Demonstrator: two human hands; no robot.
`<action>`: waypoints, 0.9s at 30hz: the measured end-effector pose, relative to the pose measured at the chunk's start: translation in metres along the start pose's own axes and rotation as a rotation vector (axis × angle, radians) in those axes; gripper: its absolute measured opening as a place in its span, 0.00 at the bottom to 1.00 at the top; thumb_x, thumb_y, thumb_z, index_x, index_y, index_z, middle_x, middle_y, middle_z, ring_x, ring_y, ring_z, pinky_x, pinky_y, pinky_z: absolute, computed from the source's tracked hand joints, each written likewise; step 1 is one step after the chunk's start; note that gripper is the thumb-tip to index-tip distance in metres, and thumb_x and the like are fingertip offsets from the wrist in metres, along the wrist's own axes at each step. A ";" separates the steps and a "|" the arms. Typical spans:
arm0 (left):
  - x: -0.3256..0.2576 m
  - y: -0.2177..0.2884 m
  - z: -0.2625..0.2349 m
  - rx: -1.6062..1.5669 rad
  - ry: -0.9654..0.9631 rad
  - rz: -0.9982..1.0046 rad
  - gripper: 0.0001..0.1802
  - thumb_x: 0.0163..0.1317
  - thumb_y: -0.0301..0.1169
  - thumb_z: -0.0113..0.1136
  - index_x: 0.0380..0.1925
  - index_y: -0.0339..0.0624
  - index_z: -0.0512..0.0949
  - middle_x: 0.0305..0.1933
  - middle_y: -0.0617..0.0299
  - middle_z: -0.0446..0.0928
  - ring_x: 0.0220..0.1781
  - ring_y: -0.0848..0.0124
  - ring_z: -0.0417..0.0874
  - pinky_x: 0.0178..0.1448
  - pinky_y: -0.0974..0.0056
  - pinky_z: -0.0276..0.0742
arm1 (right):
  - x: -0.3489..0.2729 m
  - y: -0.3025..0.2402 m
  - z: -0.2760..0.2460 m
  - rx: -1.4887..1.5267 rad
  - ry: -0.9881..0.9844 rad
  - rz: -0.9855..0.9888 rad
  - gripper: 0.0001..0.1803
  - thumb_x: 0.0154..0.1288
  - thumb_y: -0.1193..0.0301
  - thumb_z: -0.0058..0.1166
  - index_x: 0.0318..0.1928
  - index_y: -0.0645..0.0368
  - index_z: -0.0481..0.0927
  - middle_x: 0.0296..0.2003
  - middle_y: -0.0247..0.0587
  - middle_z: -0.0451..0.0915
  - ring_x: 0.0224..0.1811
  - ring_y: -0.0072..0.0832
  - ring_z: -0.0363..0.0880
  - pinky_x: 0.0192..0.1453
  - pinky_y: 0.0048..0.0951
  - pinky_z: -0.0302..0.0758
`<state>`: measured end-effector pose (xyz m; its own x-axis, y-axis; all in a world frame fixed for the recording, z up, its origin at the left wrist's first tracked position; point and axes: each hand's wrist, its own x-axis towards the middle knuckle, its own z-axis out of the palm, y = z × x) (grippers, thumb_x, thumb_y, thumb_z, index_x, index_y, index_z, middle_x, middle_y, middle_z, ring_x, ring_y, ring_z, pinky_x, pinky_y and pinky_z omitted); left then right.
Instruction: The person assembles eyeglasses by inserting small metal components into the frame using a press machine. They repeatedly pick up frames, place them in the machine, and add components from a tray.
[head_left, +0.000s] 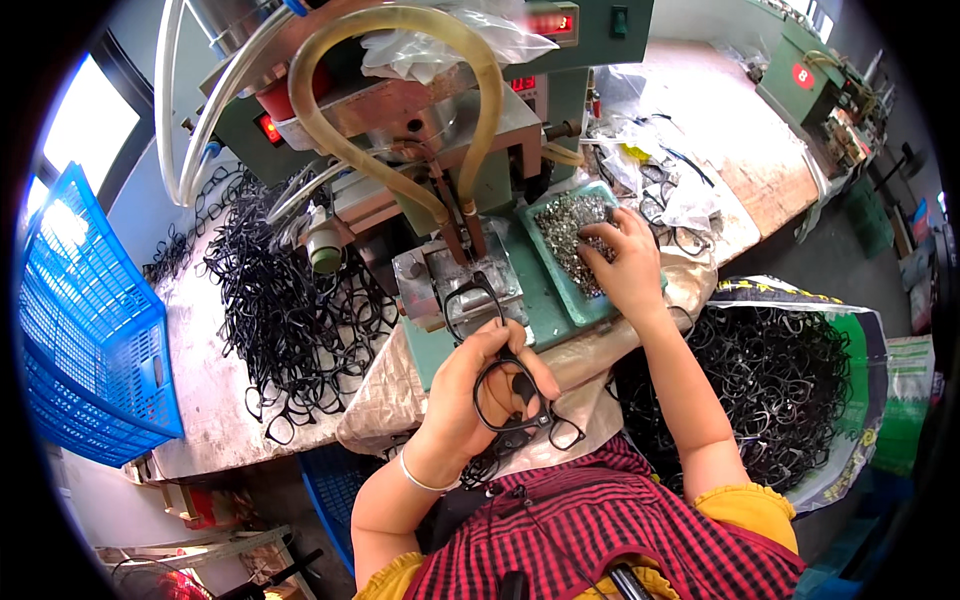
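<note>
My left hand (478, 385) is closed around a black eyeglass frame (477, 402). One rim of the frame reaches up to the metal fixture (505, 270) of a bench machine, just below its two copper-coloured prongs (464, 238). More black frames lie by my left palm and lap. To the right, my right hand (628, 262) dips into a green tray (583, 315) filled with small shiny metal parts (562, 228). Its fingers are bent down at the parts; whether a piece sits between the fingertips is too small to tell.
A big heap of black frames (270, 290) covers the table left of the machine. At far left stands a blue plastic basket (95, 330). An open sack (868, 370) full of frames is beside my right arm. Thick yellowish hoses (310, 90) loop above the fixture.
</note>
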<state>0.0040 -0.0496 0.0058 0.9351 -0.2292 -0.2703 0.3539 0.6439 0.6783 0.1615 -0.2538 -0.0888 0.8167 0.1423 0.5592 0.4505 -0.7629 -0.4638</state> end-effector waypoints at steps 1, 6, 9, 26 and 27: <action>0.000 0.000 -0.003 -0.037 -0.037 -0.007 0.14 0.77 0.42 0.39 0.38 0.44 0.67 0.29 0.40 0.82 0.24 0.62 0.80 0.30 0.66 0.76 | -0.003 0.005 0.004 0.011 0.030 -0.011 0.11 0.56 0.66 0.68 0.41 0.49 0.88 0.55 0.55 0.80 0.66 0.52 0.72 0.69 0.47 0.69; 0.001 -0.002 -0.005 -0.077 -0.042 -0.006 0.14 0.77 0.42 0.40 0.37 0.45 0.66 0.30 0.40 0.82 0.27 0.65 0.79 0.31 0.66 0.74 | 0.010 -0.012 0.015 0.061 0.108 -0.078 0.08 0.55 0.67 0.67 0.37 0.49 0.87 0.49 0.48 0.82 0.60 0.49 0.77 0.59 0.46 0.76; 0.005 -0.004 -0.007 -0.032 -0.021 0.043 0.16 0.78 0.43 0.41 0.39 0.42 0.68 0.28 0.46 0.82 0.26 0.58 0.84 0.27 0.63 0.79 | 0.030 -0.033 0.039 -0.052 0.040 -0.177 0.08 0.55 0.68 0.65 0.37 0.49 0.85 0.51 0.44 0.80 0.62 0.45 0.76 0.50 0.45 0.79; -0.141 0.057 -0.136 1.984 1.173 0.811 0.09 0.57 0.22 0.66 0.38 0.40 0.80 0.39 0.58 0.81 0.44 0.55 0.80 0.55 0.55 0.71 | 0.016 -0.038 0.003 0.407 0.007 -0.012 0.10 0.65 0.78 0.61 0.47 0.62 0.86 0.42 0.43 0.87 0.46 0.33 0.85 0.54 0.31 0.78; -0.128 0.052 -0.138 2.130 1.169 0.686 0.09 0.56 0.22 0.64 0.38 0.41 0.80 0.37 0.59 0.81 0.43 0.56 0.79 0.54 0.54 0.70 | 0.018 -0.047 0.005 0.441 -0.004 0.036 0.10 0.63 0.78 0.63 0.45 0.62 0.86 0.42 0.44 0.87 0.47 0.35 0.85 0.54 0.32 0.77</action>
<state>-0.0994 0.1143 -0.0187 0.7548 0.3406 0.5605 0.3788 -0.9240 0.0514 0.1571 -0.2124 -0.0608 0.8358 0.1235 0.5349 0.5316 -0.4254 -0.7324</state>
